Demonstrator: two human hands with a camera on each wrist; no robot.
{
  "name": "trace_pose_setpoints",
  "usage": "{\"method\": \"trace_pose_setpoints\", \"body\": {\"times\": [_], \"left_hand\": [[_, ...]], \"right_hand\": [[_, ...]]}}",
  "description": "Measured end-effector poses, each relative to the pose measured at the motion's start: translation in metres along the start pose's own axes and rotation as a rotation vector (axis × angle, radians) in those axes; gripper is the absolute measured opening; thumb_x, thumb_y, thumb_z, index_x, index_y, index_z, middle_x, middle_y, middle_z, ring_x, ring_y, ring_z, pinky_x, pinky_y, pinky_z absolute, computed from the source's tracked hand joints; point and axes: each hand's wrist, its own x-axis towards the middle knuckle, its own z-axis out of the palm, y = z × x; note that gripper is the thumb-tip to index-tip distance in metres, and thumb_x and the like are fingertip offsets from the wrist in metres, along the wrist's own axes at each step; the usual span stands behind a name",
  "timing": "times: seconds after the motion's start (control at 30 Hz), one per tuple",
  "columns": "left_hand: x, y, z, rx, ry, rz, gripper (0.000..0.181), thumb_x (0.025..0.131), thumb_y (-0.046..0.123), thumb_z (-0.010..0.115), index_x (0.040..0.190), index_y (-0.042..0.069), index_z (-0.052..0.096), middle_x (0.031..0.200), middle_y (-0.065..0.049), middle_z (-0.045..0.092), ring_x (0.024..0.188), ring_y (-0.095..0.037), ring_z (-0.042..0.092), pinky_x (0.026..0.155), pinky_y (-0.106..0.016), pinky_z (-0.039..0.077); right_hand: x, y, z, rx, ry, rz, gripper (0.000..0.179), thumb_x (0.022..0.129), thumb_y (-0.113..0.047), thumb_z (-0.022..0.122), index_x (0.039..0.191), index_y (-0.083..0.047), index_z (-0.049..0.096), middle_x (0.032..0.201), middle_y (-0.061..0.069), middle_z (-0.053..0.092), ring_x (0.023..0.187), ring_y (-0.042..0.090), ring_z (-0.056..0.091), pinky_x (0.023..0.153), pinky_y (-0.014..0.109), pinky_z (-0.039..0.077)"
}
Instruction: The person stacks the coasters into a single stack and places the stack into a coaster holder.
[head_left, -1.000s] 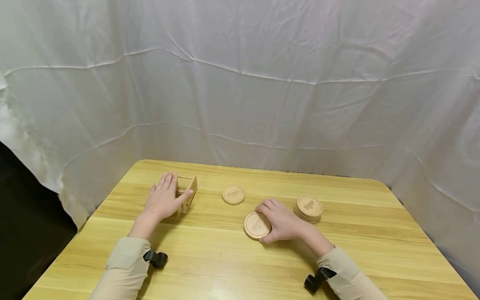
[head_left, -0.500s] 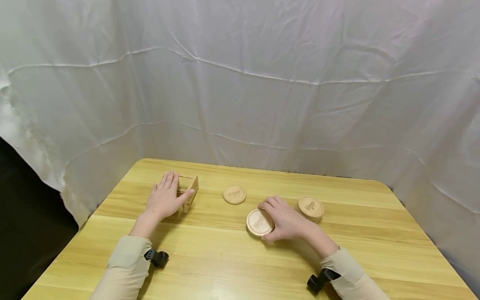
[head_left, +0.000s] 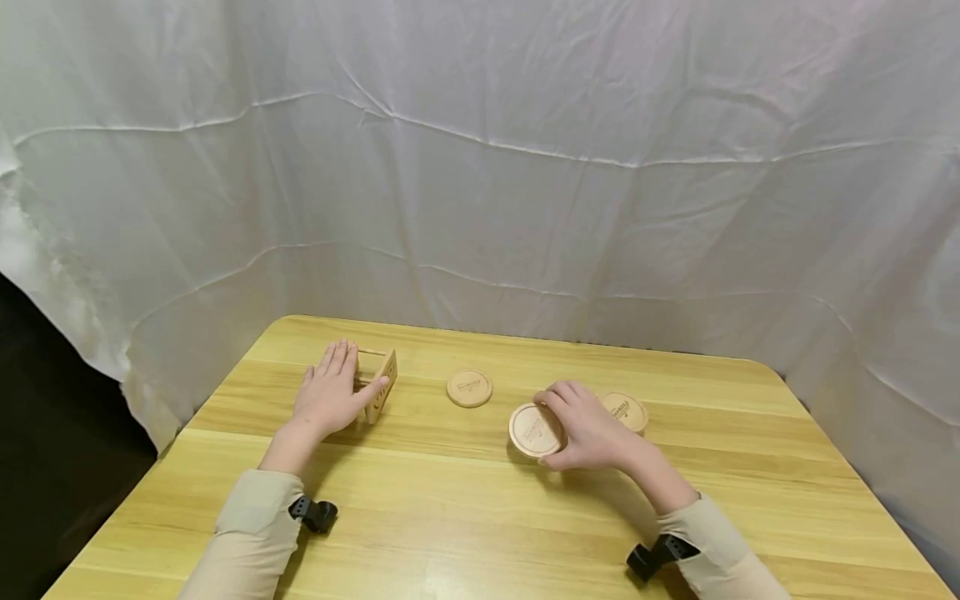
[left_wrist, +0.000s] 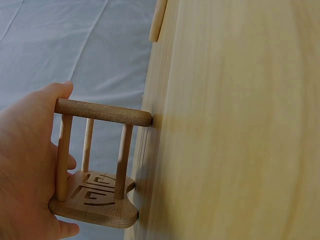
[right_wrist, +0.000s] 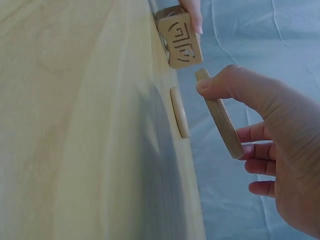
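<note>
My left hand point(head_left: 327, 400) grips a small wooden coaster holder point(head_left: 382, 388) on the table's left side, thumb on one end and fingers over the other. The left wrist view shows the holder's round posts and cut-out end panel point(left_wrist: 95, 197); nothing sits between the posts. My right hand point(head_left: 592, 429) pinches a round wooden coaster point(head_left: 536, 431) by its edges, thumb on the near side and fingers on the far side. That coaster point(right_wrist: 220, 120) is raised off the tabletop in the right wrist view. A second coaster point(head_left: 469, 388) lies flat between the hands.
A stack of coasters point(head_left: 627, 410) stands at the right, partly hidden behind my right hand. The light wood table point(head_left: 450, 517) reaches back to a pale cloth curtain point(head_left: 480, 208). Black cameras are strapped to both wrists.
My right hand has lifted the coaster off the table and drawn it to the right and slightly back, now overlapping the stack. The left hand and holder stay put.
</note>
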Motion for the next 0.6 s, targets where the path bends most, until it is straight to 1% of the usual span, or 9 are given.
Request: {"method": "trace_pose_setpoints", "body": {"times": [0.37, 0.6], "left_hand": [[-0.003, 0.001, 0.001, 0.009, -0.002, 0.003, 0.095, 0.095, 0.068, 0.033, 0.155, -0.001, 0.008, 0.163, -0.022, 0.001, 0.151, -0.04, -0.001, 0.118, -0.066, 0.004], [-0.002, 0.002, -0.001, 0.003, 0.003, -0.001, 0.096, 0.095, 0.068, 0.033, 0.155, -0.001, 0.008, 0.163, -0.021, 0.001, 0.151, -0.04, -0.001, 0.119, -0.065, 0.003]], "right_hand": [[-0.017, 0.013, -0.01, -0.016, 0.08, 0.012, 0.08, 0.058, -0.047, 0.083, 0.122, -0.004, 0.058, 0.112, 0.006, 0.057, 0.106, 0.023, 0.05, 0.09, 0.045, 0.047], [-0.024, 0.02, -0.017, -0.026, 0.092, 0.049, 0.08, 0.057, -0.044, 0.085, 0.122, -0.004, 0.058, 0.112, 0.008, 0.058, 0.104, 0.025, 0.051, 0.09, 0.047, 0.045]]}}
